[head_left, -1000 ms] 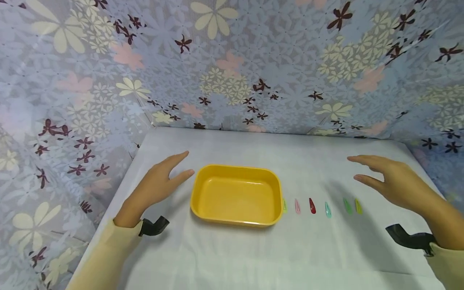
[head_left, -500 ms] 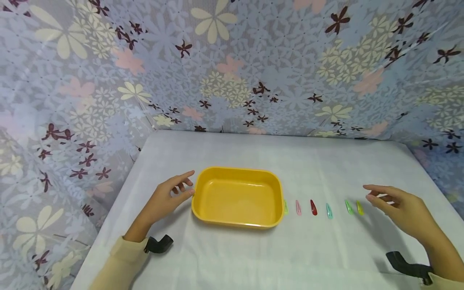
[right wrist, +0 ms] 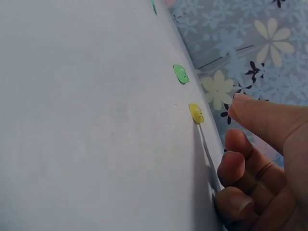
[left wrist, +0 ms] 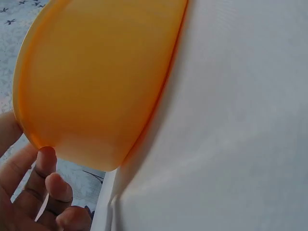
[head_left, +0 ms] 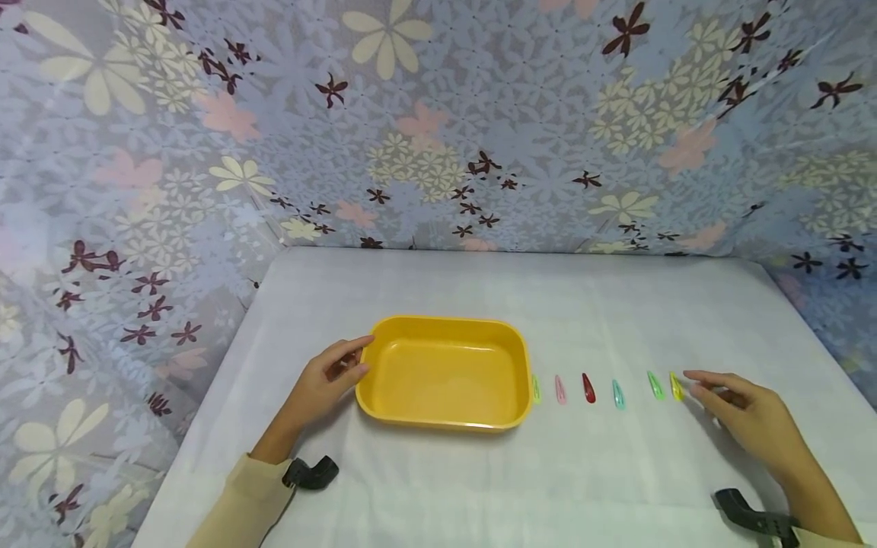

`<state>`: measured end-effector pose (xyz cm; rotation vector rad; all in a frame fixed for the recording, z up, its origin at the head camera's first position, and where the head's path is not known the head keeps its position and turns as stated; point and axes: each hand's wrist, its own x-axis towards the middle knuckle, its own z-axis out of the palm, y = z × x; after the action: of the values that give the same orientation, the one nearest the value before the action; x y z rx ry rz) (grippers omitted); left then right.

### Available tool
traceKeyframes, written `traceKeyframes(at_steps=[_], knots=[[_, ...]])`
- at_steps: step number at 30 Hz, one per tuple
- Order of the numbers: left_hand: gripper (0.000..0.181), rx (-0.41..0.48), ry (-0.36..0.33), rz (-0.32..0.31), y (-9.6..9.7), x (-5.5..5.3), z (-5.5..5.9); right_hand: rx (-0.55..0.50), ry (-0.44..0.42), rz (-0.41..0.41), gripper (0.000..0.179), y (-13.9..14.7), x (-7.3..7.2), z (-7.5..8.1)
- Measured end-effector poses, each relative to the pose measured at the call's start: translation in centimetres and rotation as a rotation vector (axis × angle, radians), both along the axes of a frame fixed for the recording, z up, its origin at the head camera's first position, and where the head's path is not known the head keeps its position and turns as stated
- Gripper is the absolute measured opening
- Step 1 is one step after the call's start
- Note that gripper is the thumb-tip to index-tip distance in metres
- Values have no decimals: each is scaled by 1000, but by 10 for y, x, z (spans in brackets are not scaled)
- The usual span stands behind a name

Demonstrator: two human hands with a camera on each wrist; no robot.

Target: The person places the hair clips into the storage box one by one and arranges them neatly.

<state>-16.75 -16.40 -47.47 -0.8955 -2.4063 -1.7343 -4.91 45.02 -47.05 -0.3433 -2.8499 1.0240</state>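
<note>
Closing in at both ends: yellow tray (head_left: 441, 384) now held, yellow clip (head_left: 676, 386) brought within reach.
Head: tray edge contacted by left hand (head_left: 322, 390); right hand (head_left: 750, 417) lowered beside clip on bench (head_left: 438, 487). Left wrist: edge gripped by bent fingers (left wrist: 46, 158). Right wrist: fingertips (right wrist: 231, 166) apart, clip untouched.

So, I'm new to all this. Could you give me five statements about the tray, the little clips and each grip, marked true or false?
1. The red clip lies inside the yellow tray. False: it lies outside, on the white cloth.
2. The pink clip is between the light green clip and the red clip. True.
3. The left grip touches the tray's end. True.
4. The right grip holds the yellow clip in the air. False: the clip lies on the cloth, unheld, near that grip.
5. The teal clip is nearest the tray. False: the light green clip is.
</note>
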Motion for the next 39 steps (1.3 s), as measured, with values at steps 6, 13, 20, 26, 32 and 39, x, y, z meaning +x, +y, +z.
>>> traceKeyframes(at_steps=[6,13,20,26,32,39], knots=[[44,30,-50,17,-5,1,-5,40,15,58,47,-7,-5,-2],[43,30,-92,22,-6,2,-3,126,70,70,39,-14,-7,-3],[43,0,-99,46,-7,4,-1,228,165,47,25,-28,-9,-9],[44,14,-114,40,-6,5,-1,285,116,5,27,-40,-10,-8],[44,24,-135,43,-4,3,-3,266,87,-30,31,-37,-10,-6],[44,46,-154,40,-1,3,-5,172,22,-62,44,-28,-7,-3]])
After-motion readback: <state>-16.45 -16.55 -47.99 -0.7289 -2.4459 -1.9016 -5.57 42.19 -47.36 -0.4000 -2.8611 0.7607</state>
